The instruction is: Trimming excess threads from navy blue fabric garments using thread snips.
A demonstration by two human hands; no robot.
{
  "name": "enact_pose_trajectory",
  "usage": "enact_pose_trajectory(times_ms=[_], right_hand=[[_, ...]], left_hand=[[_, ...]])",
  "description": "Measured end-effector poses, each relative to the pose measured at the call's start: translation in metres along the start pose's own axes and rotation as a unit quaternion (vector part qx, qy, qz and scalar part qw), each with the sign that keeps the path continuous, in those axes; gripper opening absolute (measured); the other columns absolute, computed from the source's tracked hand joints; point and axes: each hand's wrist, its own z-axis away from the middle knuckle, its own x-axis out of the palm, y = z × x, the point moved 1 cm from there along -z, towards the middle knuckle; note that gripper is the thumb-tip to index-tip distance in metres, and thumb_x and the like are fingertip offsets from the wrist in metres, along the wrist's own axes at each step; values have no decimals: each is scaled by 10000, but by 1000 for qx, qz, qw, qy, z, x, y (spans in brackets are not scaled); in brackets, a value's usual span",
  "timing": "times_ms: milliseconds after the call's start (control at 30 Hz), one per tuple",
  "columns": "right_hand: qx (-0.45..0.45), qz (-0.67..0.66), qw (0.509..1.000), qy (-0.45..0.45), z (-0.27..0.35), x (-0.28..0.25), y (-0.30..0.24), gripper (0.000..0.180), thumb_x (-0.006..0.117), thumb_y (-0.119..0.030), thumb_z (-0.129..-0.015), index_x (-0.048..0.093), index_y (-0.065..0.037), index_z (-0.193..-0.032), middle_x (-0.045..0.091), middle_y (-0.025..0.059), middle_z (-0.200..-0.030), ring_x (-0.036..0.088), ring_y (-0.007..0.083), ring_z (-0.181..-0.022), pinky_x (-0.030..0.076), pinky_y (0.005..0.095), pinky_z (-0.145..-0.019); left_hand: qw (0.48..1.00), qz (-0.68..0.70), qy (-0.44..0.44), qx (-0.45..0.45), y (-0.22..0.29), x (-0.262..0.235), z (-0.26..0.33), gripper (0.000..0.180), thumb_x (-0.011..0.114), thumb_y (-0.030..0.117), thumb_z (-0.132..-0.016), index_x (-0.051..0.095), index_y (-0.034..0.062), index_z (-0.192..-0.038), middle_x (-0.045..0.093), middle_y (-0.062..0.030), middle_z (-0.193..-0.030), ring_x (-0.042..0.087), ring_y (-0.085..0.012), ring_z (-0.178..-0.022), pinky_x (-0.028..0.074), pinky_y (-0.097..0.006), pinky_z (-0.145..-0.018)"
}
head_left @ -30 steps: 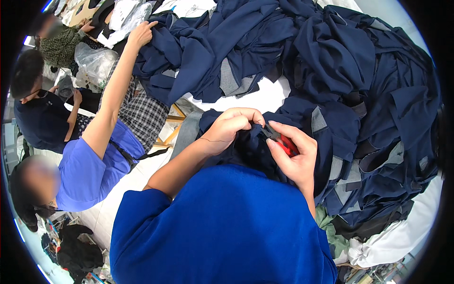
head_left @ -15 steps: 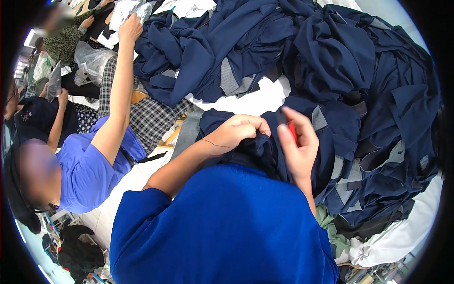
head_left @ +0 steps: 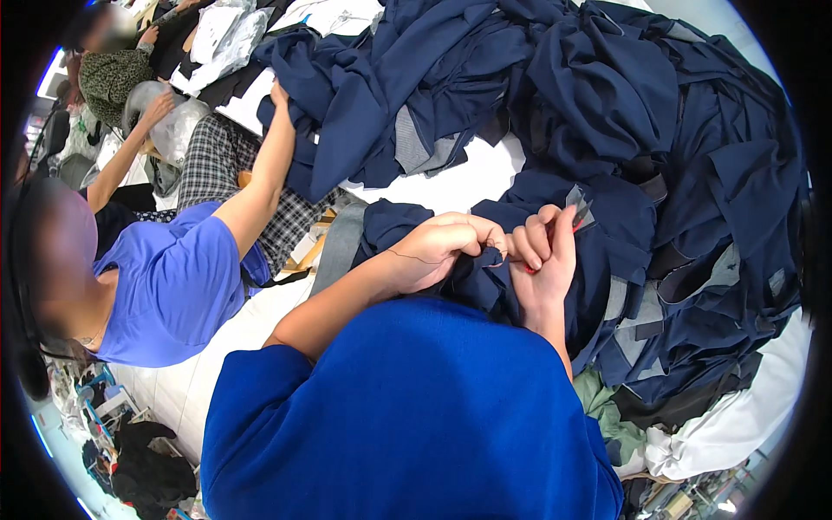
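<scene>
My left hand [head_left: 444, 250] is closed, pinching a bunched edge of a navy garment [head_left: 487, 284] in front of my chest. Close beside it, its fingertips almost meeting the left ones, is my right hand [head_left: 544, 251], also closed. Small red-handled snips [head_left: 578, 225] are tucked in that right hand; only bits of red show between the fingers, and the blades cannot be made out clearly. Whether the right fingertips also pinch a thread or cloth is too small to tell. The garment's lower part is hidden behind my blue shirt.
Navy garments with grey parts [head_left: 607, 95] lie heaped ahead and to the right. White cloth [head_left: 737, 425] is at the lower right. At left sits a co-worker in a purple shirt [head_left: 173, 269], one hand on the heap. Other people and clear plastic bags [head_left: 182, 130] are farther left.
My right hand has moved in to my left fingertips and its fingers have curled closed, the snips turning into the palm. The co-worker's hand has dropped from the plastic to the navy heap.
</scene>
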Motion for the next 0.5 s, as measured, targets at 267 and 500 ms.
enact_pose_trajectory(times_ms=[267, 500], right_hand=[[-91, 331, 938, -47, 23, 12, 2, 148, 615, -4, -836, 610, 33, -979, 540, -36, -692, 438, 4, -603, 317, 143, -547], [-161, 415, 895, -10, 22, 15, -9, 221, 610, 10, -832, 537, 1, -1040, 482, -36, -738, 409, 19, -638, 327, 147, -593]], left_hand=[[997, 2, 47, 55, 4, 0, 5, 204, 459, 43, -772, 587, -34, -911, 571, -41, -912, 489, -102, -901, 355, -209, -817], [996, -55, 55, 47, 2, 2, 9, 154, 534, 133, -857, 584, 2, -921, 555, 19, -903, 468, -43, -855, 356, -202, -782]])
